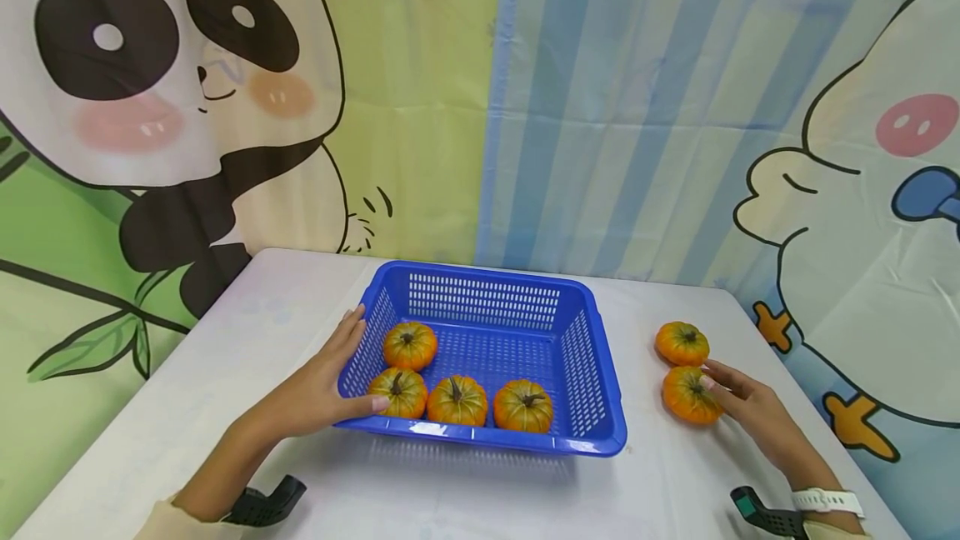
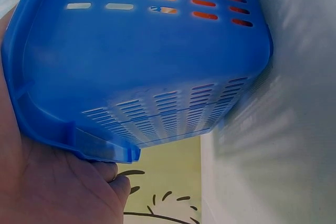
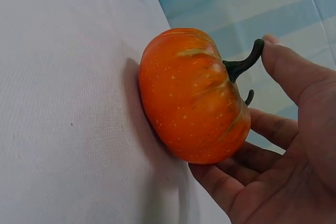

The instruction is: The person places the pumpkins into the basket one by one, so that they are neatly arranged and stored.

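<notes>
My left hand (image 1: 322, 390) rests against the left front corner of a blue plastic basket (image 1: 487, 436). Its thumb lies over the front rim and its fairly straight fingers run along the left side. From the left wrist, the palm is against the basket's rim (image 2: 31, 114). Inside the basket sit several small orange pumpkins, one (image 1: 409, 346) behind a front row that includes another pumpkin (image 1: 522, 407). On the right, my right hand (image 1: 757, 411) holds a pumpkin (image 3: 189, 98) on the table, thumb at its dark stem, fingers round its side.
A further pumpkin (image 1: 682, 343) sits just behind the held one. The table is covered with a white cloth (image 1: 645, 490). Behind it hangs a curtain (image 1: 600, 107) with a panda and a white cartoon figure. Each wrist wears a dark strap device.
</notes>
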Tool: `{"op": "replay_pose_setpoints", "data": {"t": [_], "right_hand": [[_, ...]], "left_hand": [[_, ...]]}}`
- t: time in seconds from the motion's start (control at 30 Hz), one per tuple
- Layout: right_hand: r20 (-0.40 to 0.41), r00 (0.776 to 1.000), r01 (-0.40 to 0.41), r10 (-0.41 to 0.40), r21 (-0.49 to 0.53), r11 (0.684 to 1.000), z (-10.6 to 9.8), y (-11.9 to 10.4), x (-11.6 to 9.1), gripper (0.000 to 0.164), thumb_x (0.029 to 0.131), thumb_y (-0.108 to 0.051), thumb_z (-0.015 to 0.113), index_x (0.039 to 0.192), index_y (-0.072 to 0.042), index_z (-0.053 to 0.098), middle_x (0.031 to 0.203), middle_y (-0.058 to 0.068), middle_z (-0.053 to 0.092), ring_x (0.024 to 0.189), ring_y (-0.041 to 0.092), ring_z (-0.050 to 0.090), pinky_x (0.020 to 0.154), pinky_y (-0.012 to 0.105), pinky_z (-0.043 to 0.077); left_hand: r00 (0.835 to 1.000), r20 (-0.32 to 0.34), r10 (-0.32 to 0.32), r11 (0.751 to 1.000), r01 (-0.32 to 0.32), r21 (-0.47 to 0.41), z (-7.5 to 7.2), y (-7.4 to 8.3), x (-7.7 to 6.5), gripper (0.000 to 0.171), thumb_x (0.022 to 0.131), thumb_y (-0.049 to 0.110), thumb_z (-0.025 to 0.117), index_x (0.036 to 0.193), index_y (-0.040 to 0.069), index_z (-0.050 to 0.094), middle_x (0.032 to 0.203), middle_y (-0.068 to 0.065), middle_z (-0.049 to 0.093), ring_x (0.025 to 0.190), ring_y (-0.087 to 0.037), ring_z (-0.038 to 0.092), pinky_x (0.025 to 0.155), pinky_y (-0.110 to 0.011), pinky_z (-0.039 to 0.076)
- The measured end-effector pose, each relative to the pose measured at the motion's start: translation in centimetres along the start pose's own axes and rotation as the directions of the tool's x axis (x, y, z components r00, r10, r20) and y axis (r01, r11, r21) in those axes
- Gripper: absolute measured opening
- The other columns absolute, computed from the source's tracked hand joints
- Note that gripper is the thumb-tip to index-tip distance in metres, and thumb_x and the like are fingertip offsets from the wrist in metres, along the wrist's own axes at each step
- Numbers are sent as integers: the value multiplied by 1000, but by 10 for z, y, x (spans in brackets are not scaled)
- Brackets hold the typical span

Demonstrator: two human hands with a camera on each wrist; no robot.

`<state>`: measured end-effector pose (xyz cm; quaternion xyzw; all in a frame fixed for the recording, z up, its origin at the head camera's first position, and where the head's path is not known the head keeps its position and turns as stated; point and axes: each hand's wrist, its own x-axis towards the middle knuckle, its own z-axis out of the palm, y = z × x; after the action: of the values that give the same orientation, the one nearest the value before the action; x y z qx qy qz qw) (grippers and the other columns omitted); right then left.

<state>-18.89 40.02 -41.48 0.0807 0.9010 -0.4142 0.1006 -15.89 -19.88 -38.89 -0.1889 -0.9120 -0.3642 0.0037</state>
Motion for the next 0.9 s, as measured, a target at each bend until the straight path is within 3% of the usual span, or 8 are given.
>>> {"op": "replay_pose_setpoints", "data": {"t": [0.3, 0.9], "right_hand": [[-29, 999, -31, 32, 25, 999, 4, 6, 5, 80, 95, -54, 54, 144, 7, 39, 146, 31, 36, 123, 43, 45, 95, 50, 48], [-19, 1000, -4, 5, 2, 1000, 6, 1, 3, 85, 93, -60, 53, 143, 6, 41, 146, 30, 37, 128, 46, 39, 97, 56, 44]], "left_hand": [[1000, 5, 6, 1000, -6, 3, 0, 2, -1, 110, 80, 51, 74, 154, -3, 13, 162, -10, -5, 146, -40, -1, 105, -69, 16], [1000, -3, 11, 1000, -11, 10, 0, 1, -1, 110, 80, 52, 74, 154, -2, 12, 162, -11, -4, 146, -39, -1, 105, -68, 17]]}}
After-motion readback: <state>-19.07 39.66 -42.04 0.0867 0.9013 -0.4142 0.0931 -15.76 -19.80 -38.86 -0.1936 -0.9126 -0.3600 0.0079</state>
